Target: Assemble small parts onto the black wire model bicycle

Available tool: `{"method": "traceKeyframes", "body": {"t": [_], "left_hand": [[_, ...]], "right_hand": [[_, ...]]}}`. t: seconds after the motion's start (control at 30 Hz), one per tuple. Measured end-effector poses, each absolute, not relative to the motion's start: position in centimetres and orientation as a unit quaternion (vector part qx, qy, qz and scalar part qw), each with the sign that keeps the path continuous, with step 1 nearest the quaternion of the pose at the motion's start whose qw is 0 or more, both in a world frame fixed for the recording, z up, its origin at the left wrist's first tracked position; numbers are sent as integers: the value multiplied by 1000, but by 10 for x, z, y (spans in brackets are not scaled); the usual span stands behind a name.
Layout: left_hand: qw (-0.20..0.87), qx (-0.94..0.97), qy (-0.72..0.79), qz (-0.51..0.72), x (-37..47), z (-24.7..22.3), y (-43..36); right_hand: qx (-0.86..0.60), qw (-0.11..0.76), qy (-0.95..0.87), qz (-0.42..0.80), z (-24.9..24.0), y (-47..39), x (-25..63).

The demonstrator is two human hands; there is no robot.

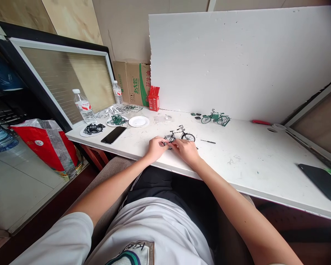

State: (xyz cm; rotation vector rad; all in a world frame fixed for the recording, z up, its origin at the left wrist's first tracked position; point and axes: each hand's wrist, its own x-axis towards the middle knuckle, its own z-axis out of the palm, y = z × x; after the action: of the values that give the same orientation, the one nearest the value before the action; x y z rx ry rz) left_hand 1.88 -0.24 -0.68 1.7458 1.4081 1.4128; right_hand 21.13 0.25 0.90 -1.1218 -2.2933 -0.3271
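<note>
A small black model bicycle [188,137] stands upright near the table's front edge, its handlebar to the right. My left hand [156,148] is closed at its rear wheel, with thumb and fingers pinched on it. From the right, my right hand [187,151] reaches in front of the bicycle, its fingertips pinched at the lower rear wheel and almost meeting the left ones. The fingers hide most of that wheel and any small part between them. A thin dark screwdriver-like tool [208,141] lies just right of the bicycle.
Behind stands a green model bicycle [215,117] beside small black pieces [195,115]. On the left are a phone [114,135], a white plate [138,122], plates of black parts [93,129] and green parts [117,120], and a water bottle [84,106]. A dark tablet-like slab [321,182] lies right.
</note>
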Motion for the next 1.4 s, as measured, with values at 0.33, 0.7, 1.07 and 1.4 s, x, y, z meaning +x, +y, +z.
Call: {"method": "traceKeyframes", "body": {"t": [0.33,0.7,1.07,1.4], "left_hand": [[249,660,488,514,19,-8,-4],[248,634,527,509,17,-10,-1],[239,635,529,510,18,-8,-2],[233,652,516,505,18,-9,-2]], "right_hand": [[-436,234,-854,-159,9,2,208],[-436,202,-874,-78,15,0,208],[-448,203,-866,-88,15,-1,207],[-479,180,-858,-54,17,-1,205]]}}
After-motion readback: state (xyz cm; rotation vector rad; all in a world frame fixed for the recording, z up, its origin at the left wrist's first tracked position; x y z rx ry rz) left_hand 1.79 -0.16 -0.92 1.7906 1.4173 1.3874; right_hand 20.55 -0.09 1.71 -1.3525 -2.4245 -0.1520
